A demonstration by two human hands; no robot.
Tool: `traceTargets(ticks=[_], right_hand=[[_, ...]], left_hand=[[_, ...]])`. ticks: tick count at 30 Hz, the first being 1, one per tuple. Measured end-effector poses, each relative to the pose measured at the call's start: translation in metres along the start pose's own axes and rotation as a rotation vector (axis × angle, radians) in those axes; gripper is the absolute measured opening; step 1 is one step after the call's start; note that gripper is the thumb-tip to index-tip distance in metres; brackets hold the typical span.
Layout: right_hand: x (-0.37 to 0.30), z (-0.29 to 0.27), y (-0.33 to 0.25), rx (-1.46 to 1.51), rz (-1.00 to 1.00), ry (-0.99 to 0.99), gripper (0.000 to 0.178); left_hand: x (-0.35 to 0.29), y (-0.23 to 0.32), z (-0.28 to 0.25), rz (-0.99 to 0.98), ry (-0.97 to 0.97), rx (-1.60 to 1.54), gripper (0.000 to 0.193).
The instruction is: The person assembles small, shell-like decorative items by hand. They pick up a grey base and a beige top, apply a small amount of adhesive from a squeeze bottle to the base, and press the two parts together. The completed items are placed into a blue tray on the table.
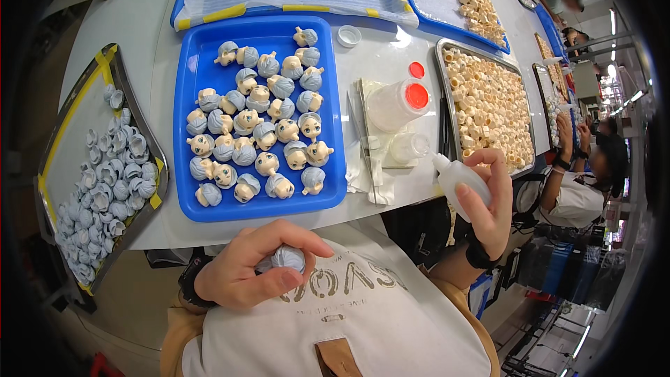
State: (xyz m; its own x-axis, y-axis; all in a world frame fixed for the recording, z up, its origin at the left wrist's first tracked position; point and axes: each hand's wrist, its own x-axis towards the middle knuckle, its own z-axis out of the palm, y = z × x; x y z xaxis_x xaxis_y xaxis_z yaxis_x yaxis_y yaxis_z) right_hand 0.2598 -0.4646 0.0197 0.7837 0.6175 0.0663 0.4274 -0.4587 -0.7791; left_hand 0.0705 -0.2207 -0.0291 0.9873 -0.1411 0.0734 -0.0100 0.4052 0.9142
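Note:
My left hand (255,265) is closed around a small doll head with light blue hair (288,258), close in front of my apron. Most of that piece is hidden by the fingers, so its face does not show. In my right hand (494,206) is a white squeeze bottle (460,187) with a narrow nozzle, tilted toward the upper left, beside the table's front edge. Ahead of my left hand lies a blue tray (265,213) with several finished-looking doll heads (248,122), blue-haired and with painted faces.
At left, a yellow-taped tray (66,122) holds loose blue hair pieces (115,181). A metal tray (447,63) of cream-coloured parts stands at right. Between trays are a red-capped clear jar (391,106), a small clear bottle (408,146) and tweezers (359,132). Another person (572,199) works at far right.

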Motion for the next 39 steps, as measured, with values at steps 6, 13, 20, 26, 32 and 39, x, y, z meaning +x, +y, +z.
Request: traceTargets(ticks=[6,13,20,26,32,39], right_hand=[[0.0000,0.0010,0.0007,0.004,-0.001,0.015,0.027],[0.0013,-0.0012,-0.0001,-0.009,-0.017,0.000,0.026],[0.0023,-0.0046,0.0027,-0.035,-0.031,-0.046,0.027],[0.0000,-0.0052,0.0038,-0.015,0.000,-0.053,0.027],[0.0000,-0.0054,0.0043,-0.036,0.003,-0.060,0.029],[0.0003,-0.0062,0.0058,-0.082,0.000,-0.069,0.031]], left_hand=[[0.0005,-0.0009,0.0001,0.000,0.004,0.001,0.034],[0.0005,-0.0024,0.0001,0.012,0.011,0.033,0.034],[0.0007,-0.0015,-0.0001,0.011,0.012,0.052,0.035],[0.0015,-0.0012,0.0001,0.012,0.014,0.054,0.034],[0.0017,-0.0006,0.0008,0.007,0.024,0.047,0.033],[0.0013,-0.0014,0.0007,-0.008,0.025,0.047,0.034]])
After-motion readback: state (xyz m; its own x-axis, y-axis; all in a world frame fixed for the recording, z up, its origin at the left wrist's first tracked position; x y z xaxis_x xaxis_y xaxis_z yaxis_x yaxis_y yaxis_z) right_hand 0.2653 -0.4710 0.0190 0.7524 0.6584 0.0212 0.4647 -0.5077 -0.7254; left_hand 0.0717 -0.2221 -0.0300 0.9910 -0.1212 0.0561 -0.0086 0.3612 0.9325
